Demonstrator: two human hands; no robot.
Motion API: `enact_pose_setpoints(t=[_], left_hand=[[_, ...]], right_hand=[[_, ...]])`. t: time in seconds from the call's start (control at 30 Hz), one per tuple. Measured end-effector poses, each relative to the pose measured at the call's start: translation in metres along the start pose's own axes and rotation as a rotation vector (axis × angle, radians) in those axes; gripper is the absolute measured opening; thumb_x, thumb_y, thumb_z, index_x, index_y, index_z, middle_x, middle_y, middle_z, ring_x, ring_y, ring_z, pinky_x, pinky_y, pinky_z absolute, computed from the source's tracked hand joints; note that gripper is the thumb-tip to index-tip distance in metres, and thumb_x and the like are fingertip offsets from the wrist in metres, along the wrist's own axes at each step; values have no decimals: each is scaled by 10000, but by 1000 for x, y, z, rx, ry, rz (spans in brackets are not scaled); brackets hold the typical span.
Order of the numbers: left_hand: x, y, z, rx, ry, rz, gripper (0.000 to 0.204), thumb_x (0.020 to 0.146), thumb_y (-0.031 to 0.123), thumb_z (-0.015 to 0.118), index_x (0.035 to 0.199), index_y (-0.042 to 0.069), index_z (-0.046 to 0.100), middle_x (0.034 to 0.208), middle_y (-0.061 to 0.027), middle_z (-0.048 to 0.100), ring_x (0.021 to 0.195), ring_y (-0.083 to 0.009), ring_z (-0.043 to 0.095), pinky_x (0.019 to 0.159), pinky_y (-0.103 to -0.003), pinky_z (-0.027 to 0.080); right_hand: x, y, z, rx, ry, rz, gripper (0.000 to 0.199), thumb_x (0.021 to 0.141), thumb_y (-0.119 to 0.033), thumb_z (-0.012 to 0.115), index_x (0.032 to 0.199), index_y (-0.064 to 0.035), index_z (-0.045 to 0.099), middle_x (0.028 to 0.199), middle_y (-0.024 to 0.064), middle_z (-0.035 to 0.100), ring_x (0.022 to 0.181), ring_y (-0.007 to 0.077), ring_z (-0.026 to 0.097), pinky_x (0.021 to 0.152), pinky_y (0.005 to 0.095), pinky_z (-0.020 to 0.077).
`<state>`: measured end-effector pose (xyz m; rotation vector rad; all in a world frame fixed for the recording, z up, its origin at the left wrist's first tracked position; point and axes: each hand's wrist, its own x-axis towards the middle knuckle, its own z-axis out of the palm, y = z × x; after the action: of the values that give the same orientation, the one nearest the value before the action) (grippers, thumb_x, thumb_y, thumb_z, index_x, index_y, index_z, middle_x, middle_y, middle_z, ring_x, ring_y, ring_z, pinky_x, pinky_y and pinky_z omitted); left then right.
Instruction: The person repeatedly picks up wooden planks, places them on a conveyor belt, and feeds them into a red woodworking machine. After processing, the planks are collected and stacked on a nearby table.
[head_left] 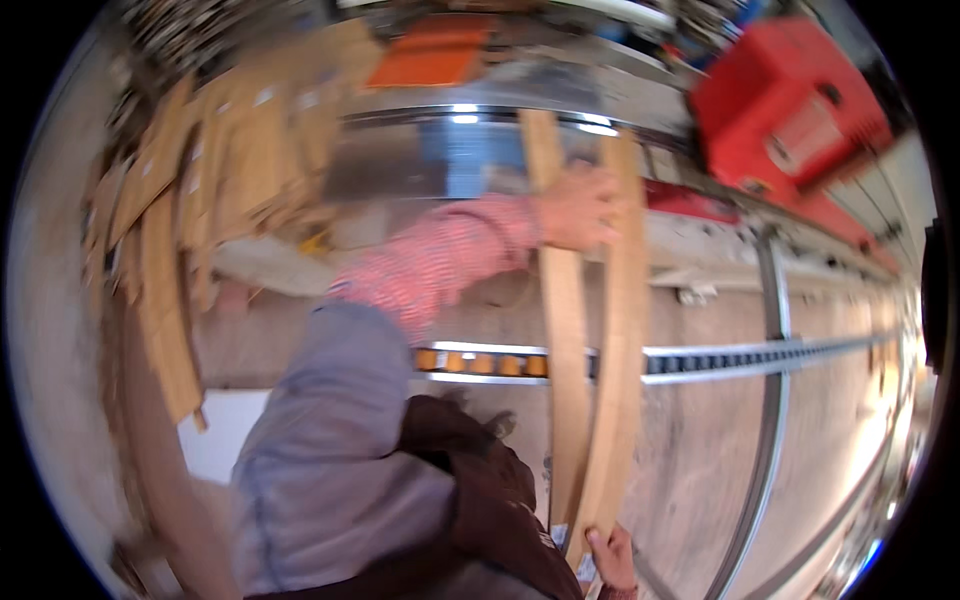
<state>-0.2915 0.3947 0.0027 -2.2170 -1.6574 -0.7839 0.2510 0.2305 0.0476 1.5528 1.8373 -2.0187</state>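
Workshop floor [690, 440] spreads beneath a roller track [720, 362]. At five o'clock, the right hand [614, 558] has its fingers clamped on the near end of the right board [623, 300]; at one o'clock the left hand [578, 208] lies across both boards, too blurred to tell how its fingers grip. The left board [566, 310] runs alongside, both crossing the track. Farther out, a wood pile [255, 130] sits at ten o'clock, a red machine [790, 105] at two. A loose left grip could let the boards splay and slip.
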Motion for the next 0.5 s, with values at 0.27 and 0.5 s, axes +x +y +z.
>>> enact_pose_setpoints(t=[0.27, 0.5], left_hand=[[13, 14, -18, 76, -204, -161, 650, 902, 463, 574, 1442, 115, 472, 1176, -148, 492, 1144, -307, 470, 986, -455, 349], [21, 21, -13, 93, -219, -187, 604, 930, 524, 529, 1425, 177, 530, 1249, -143, 476, 1139, -321, 442, 971, -488, 347]], right_hand=[[18, 4, -32, 88, -245, 73, 334, 1048, -319, 517, 1094, -8, 628, 868, 6, 610, 814, 97, 570, 741, 269, 483], [34, 4, -33, -88, -302, 12, 432, 1063, -405, 443, 1166, -17, 603, 913, 32, 635, 863, 111, 604, 758, 274, 504]])
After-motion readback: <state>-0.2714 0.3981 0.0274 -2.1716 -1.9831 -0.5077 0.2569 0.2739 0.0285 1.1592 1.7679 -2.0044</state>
